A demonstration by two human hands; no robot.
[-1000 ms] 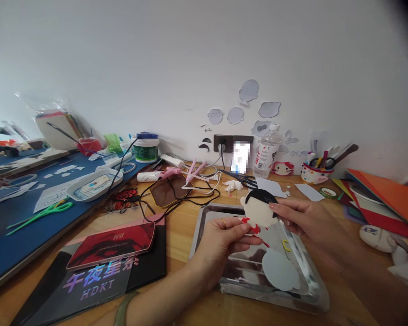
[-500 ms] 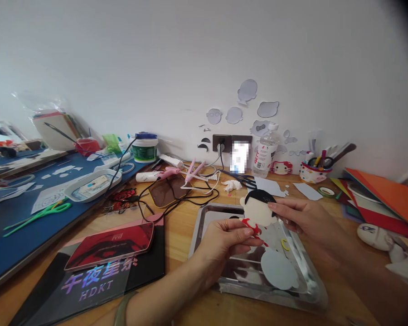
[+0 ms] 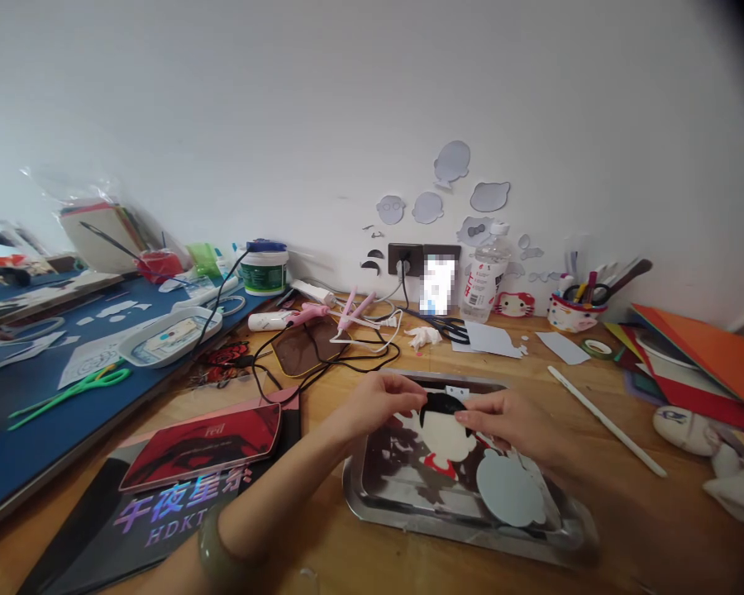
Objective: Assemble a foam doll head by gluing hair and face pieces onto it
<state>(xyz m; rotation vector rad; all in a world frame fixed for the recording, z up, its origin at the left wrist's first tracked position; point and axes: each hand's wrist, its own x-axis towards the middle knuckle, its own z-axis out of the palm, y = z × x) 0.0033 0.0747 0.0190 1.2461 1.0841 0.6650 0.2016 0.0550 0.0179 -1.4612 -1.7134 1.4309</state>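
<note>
Over the metal tray is a cartoon-head cutout with black hair, a cream face and red at the neck. My left hand pinches the left edge of its black hair piece. On the other side, my right hand is closed on the right edge of the hair, thumb and fingertips together. The head now lies nearly flat, hair toward the wall. Beside it in the tray rests a pale grey-blue rounded cutout. Whether the head touches the tray bottom I cannot tell.
A white stick lies right of the tray. Behind stand a water bottle and a pen holder. Cables and a phone lie back left; a red box is nearer. Coloured sheets lie right.
Both hands have brought the head cutout down and left over the tray. My left hand has shifted from the red part to the hair. The white stick now shows at right.
</note>
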